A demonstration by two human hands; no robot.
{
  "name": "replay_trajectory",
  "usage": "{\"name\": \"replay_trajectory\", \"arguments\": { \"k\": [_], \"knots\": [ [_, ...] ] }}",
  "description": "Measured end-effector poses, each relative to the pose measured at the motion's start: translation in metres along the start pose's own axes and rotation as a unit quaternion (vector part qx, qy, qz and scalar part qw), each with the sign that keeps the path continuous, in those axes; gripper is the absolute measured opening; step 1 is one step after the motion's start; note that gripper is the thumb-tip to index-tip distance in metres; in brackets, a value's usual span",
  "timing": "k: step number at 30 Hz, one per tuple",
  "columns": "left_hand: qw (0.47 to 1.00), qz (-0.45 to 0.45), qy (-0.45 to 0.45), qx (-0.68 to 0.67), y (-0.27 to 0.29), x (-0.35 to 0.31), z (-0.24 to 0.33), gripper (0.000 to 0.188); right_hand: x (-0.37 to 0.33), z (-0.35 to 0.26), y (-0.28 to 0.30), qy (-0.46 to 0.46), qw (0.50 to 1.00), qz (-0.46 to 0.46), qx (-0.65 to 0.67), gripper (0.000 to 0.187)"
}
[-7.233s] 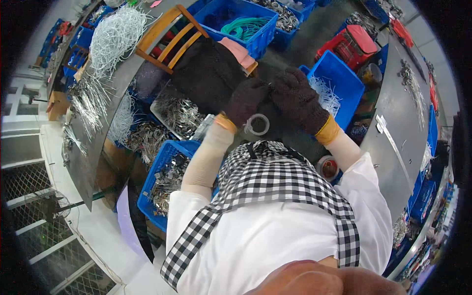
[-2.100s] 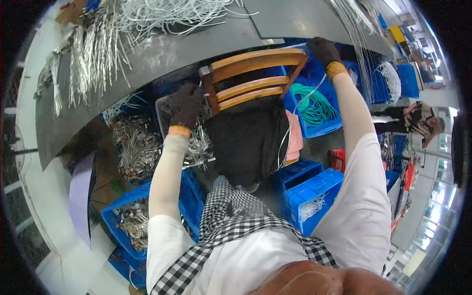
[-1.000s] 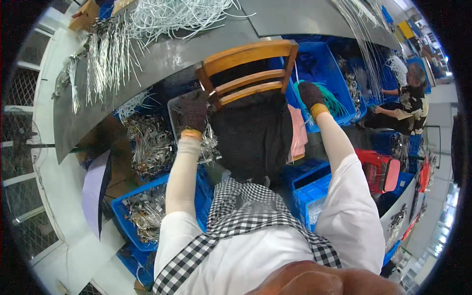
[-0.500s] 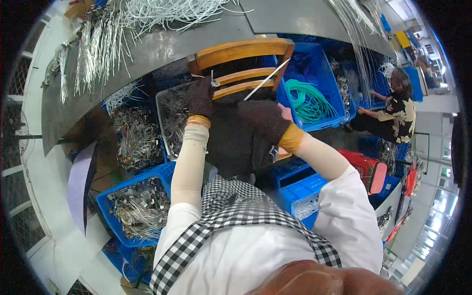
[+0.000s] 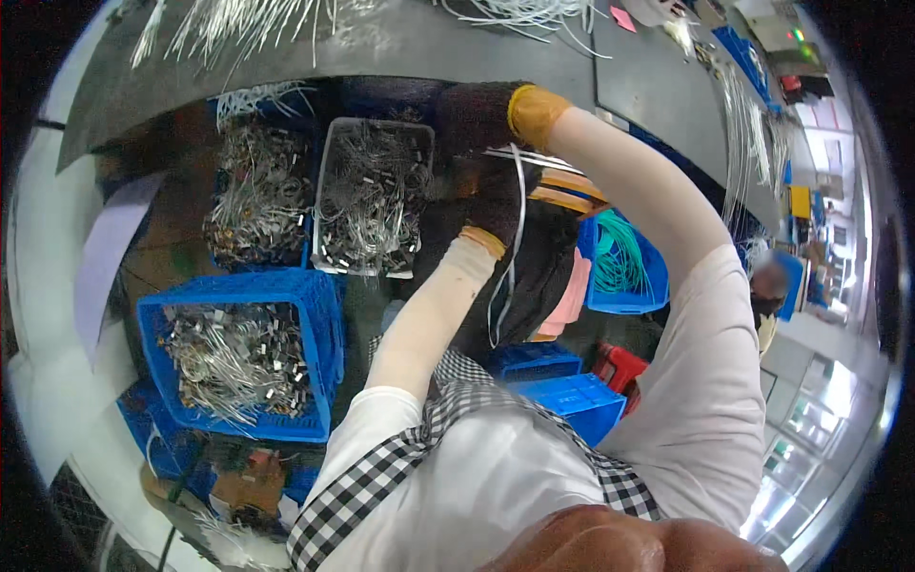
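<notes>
My left hand (image 5: 477, 202), in a dark brown glove with an orange cuff, is in front of the wooden chair (image 5: 570, 189), beside its dark covering. My right hand (image 5: 474, 116), in a similar glove with a yellow cuff, reaches across above it, close to the table's edge. Between the two hands, thin white strips (image 5: 519, 157) lie near the chair back. One long white strip (image 5: 515, 238) hangs past the left hand over the dark cloth (image 5: 534, 272). Dark gloves against a dark background hide the fingers of both hands, so any grip is unclear.
To the left, a blue crate (image 5: 319, 381) and a grey bin (image 5: 324, 191) hold metal-ended wires. Another blue bin (image 5: 658, 297) on the right contains a green cable coil (image 5: 618, 257). Beyond the hands runs a grey metal table (image 5: 381, 57) bearing white wires. A person (image 5: 767, 286) is at far right.
My right hand has swung up and left, above my left hand. The left hand has left the chair's left post. The view has turned, shifting the bins; the long strip now hangs down.
</notes>
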State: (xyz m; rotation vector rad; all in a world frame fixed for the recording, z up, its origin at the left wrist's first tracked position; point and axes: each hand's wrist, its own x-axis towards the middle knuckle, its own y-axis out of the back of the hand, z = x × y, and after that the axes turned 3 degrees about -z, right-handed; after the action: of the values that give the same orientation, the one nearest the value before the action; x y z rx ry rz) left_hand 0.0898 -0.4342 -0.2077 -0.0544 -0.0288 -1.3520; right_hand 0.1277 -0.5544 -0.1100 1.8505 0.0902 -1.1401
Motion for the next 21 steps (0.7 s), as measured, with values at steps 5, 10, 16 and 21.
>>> {"name": "replay_trajectory", "arguments": {
  "k": [5,10,16,21],
  "knots": [
    [0.995,-0.006,-0.051,0.09,0.007,0.002,-0.009,0.021,0.032,-0.003,0.019,0.014,0.988,0.016,-0.153,0.034],
    [0.985,-0.04,-0.069,0.152,0.014,-0.001,-0.008,0.024,0.08,0.074,-0.013,-0.043,0.975,-0.011,-0.216,0.028],
    [0.873,-0.012,-0.226,0.432,0.029,-0.004,-0.003,0.016,0.063,0.187,-0.044,-0.143,0.981,0.117,-0.053,0.024],
    [0.12,0.199,-0.205,0.951,0.033,-0.008,-0.001,0.022,-0.004,0.245,-0.048,-0.097,0.97,0.2,-0.1,0.024]
  ]
}}
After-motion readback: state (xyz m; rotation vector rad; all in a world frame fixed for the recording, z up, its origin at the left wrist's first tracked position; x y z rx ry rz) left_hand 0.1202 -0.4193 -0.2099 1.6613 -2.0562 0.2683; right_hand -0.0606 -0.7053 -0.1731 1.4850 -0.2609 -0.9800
